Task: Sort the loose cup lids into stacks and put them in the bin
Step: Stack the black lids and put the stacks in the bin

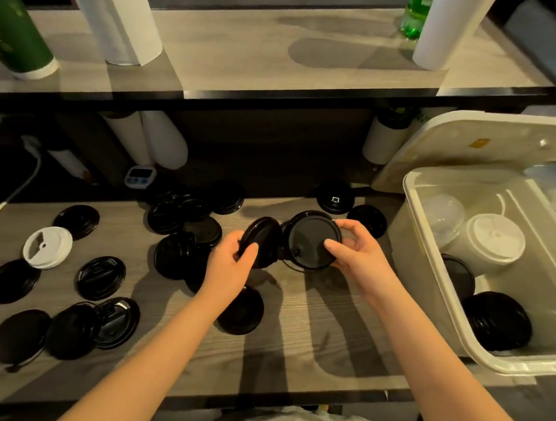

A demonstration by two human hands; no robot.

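Note:
Above the middle of the wooden counter (291, 331), my left hand (229, 267) grips a small stack of black lids (262, 234) held on edge. My right hand (358, 249) holds a single black lid (313, 239) upright, its flat face toward me, right beside the stack. Several loose black lids (101, 277) lie scattered over the left half of the counter, with one white lid (47, 247) among them. The translucent bin (437, 247) stands at the right, holding black lids (496, 320), a white lid stack (495, 238) and clear lids (442, 212).
The bin's cover (465, 144) leans open behind it. A raised shelf (285, 60) carries paper towel rolls (114, 11), a green cup stack (11, 21) and a green bottle (413, 15). A small timer (140, 177) and a white cable (2, 205) sit at the back left.

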